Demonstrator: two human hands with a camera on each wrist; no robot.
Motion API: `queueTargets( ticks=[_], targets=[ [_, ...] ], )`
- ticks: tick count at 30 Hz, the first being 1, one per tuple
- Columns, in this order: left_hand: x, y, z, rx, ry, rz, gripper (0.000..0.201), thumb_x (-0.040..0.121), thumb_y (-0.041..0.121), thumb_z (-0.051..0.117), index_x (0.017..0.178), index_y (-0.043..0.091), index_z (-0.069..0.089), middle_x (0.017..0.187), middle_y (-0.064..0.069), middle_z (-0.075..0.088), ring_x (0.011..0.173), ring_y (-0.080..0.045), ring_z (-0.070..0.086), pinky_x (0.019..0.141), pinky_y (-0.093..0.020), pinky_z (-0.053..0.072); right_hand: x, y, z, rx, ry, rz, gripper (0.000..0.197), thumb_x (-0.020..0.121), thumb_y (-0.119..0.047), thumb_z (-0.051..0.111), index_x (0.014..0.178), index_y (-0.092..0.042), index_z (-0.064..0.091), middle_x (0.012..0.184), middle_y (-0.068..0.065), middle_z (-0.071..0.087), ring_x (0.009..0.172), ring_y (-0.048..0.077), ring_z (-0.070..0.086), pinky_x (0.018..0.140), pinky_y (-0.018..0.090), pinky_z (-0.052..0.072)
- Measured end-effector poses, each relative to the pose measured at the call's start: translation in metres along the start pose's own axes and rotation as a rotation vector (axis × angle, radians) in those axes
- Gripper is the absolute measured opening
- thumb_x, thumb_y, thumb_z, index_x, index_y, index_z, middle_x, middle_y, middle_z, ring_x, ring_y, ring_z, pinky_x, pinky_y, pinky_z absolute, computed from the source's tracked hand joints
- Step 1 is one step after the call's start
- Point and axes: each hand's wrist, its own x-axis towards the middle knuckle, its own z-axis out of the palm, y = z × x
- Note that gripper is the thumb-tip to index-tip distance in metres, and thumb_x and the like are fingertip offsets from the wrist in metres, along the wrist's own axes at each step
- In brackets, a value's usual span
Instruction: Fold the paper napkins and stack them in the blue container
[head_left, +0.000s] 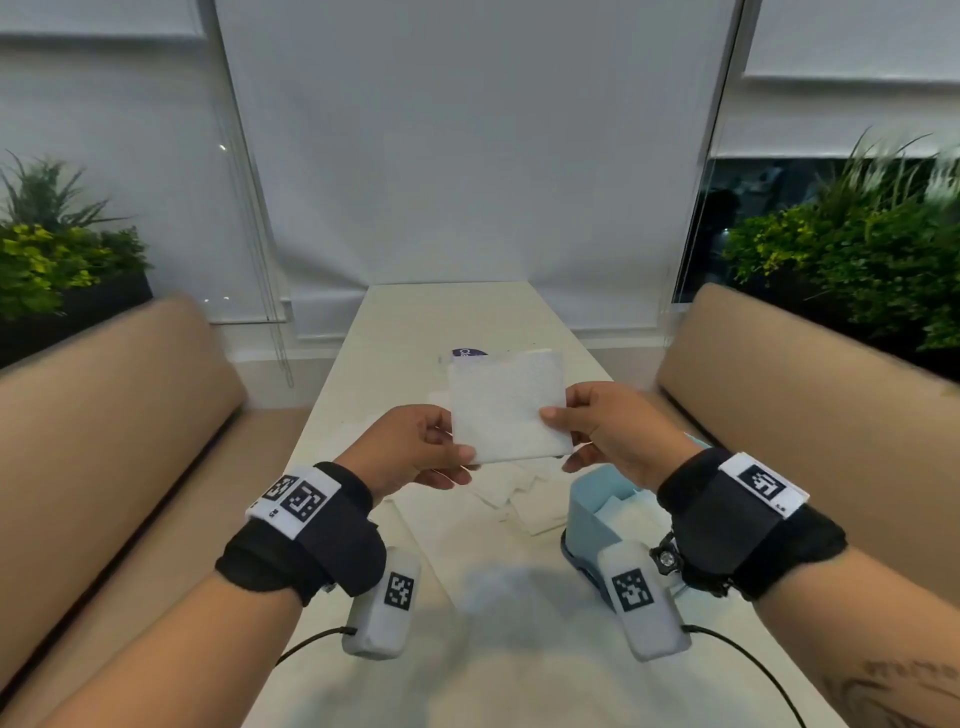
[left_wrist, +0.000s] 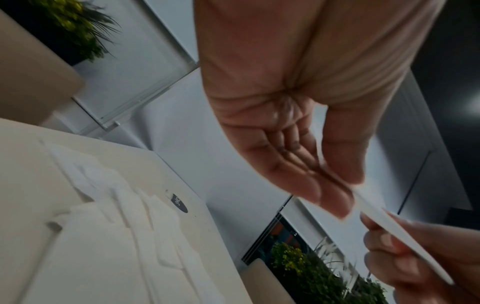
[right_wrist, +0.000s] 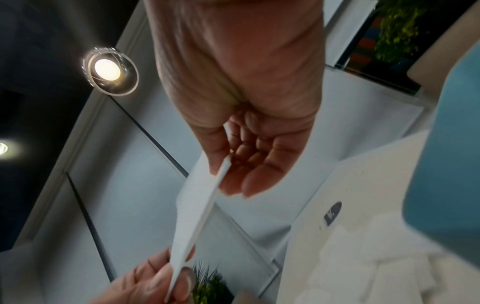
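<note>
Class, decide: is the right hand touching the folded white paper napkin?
Touching. Head view shows the right hand pinching the folded white paper napkin, thumb on top.

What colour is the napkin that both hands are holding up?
Plain white. The napkin shows best in the head view.

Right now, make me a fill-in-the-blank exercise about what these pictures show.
1. The left hand and the right hand pinch one folded white ____ between them.
2. The container beside the right wrist is coloured ____.
3. The loose sheets lie on the ____ beneath both hands.
Missing words: napkin; blue; table.
</note>
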Motion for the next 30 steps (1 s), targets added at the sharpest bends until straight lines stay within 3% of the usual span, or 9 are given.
queueTargets(
  ticks=[2,5,9,13,16,20,23,26,30],
  targets=[
    [0.008,0.005,0.013,-0.038,0.054,0.024,0.008,0.086,0.004,0.063,0.091,0.008,0.058,0.071,-0.003,0.067,0.056,-0.009,0.066,0.055,-0.018,0.054,-0.004,-0.005,-0.022,-0.061,0.035,0.001,0.013,0.089,-0.011,0.062,0.093,0.002,0.062,0.075,0.005,0.06,0.059,0.011,0.056,0.053,0.025,0.055],
    [0.02,0.011,0.032,-0.103,0.133,0.072,0.021,0.087,0.006,0.062,0.107,0.01,0.056,0.081,-0.006,0.069,0.06,-0.009,0.066,0.06,-0.02,0.054,-0.006,-0.007,-0.056,-0.113,0.051,0.049,0.01,0.086,-0.009,0.065,0.086,-0.001,0.059,0.067,0.004,0.051,0.053,0.012,0.05,0.05,0.023,0.052],
    [0.033,0.015,0.063,-0.132,0.133,0.102,0.034,0.086,0.003,0.063,0.112,0.017,0.047,0.086,-0.01,0.067,0.068,-0.017,0.065,0.065,-0.026,0.054,-0.006,0.003,-0.091,-0.215,0.021,0.157,0.009,0.084,-0.009,0.067,0.084,-0.003,0.06,0.081,0.015,0.054,0.064,0.019,0.051,0.049,0.022,0.051],
    [0.044,0.009,0.093,-0.097,0.106,0.106,0.029,0.089,0.008,0.06,0.111,0.02,0.044,0.085,-0.008,0.062,0.072,-0.017,0.062,0.066,-0.027,0.052,-0.005,0.022,-0.113,-0.324,-0.002,0.254,0.011,0.084,-0.009,0.068,0.081,-0.004,0.058,0.081,0.016,0.056,0.064,0.02,0.051,0.048,0.021,0.05],
    [0.053,0.001,0.106,0.056,0.039,0.102,0.024,0.089,0.009,0.059,0.108,0.02,0.048,0.092,-0.006,0.059,0.079,-0.017,0.058,0.066,-0.022,0.048,-0.003,0.038,-0.122,-0.384,-0.032,0.324,0.014,0.084,-0.009,0.068,0.08,-0.005,0.055,0.077,0.014,0.051,0.059,0.017,0.047,0.045,0.02,0.049],
    [0.063,-0.007,0.119,0.366,-0.033,0.12,0.019,0.089,0.004,0.057,0.105,0.011,0.064,0.101,-0.006,0.062,0.07,-0.003,0.052,0.06,-0.008,0.041,0.003,0.059,-0.12,-0.621,-0.063,0.364,0.017,0.086,-0.016,0.067,0.074,-0.01,0.056,0.068,0.006,0.054,0.056,0.013,0.047,0.049,0.019,0.045],
    [0.067,-0.01,0.126,0.561,-0.097,0.098,0.024,0.089,0.003,0.056,0.109,0.008,0.067,0.114,-0.005,0.064,0.089,-0.011,0.056,0.08,-0.016,0.041,0.009,0.067,-0.115,-0.792,-0.092,0.365,0.023,0.087,-0.023,0.066,0.067,-0.018,0.055,0.065,-0.005,0.055,0.059,0.009,0.048,0.054,0.019,0.04],
    [0.068,-0.011,0.13,0.671,-0.125,0.054,0.025,0.089,0.004,0.054,0.11,0.009,0.067,0.117,-0.005,0.064,0.109,-0.018,0.057,0.091,-0.021,0.042,0.016,0.071,-0.107,-0.888,-0.159,0.387,0.03,0.087,-0.024,0.066,0.062,-0.019,0.05,0.063,-0.006,0.052,0.059,0.008,0.046,0.055,0.019,0.04],
    [0.067,-0.014,0.131,0.799,-0.111,0.034,0.028,0.09,0.011,0.054,0.116,0.015,0.063,0.124,0.0,0.06,0.115,-0.016,0.054,0.096,-0.022,0.04,0.025,0.076,-0.098,-0.979,-0.243,0.406,0.03,0.086,-0.025,0.066,0.062,-0.018,0.049,0.064,-0.003,0.051,0.058,0.013,0.044,0.053,0.021,0.039]
  ],
)
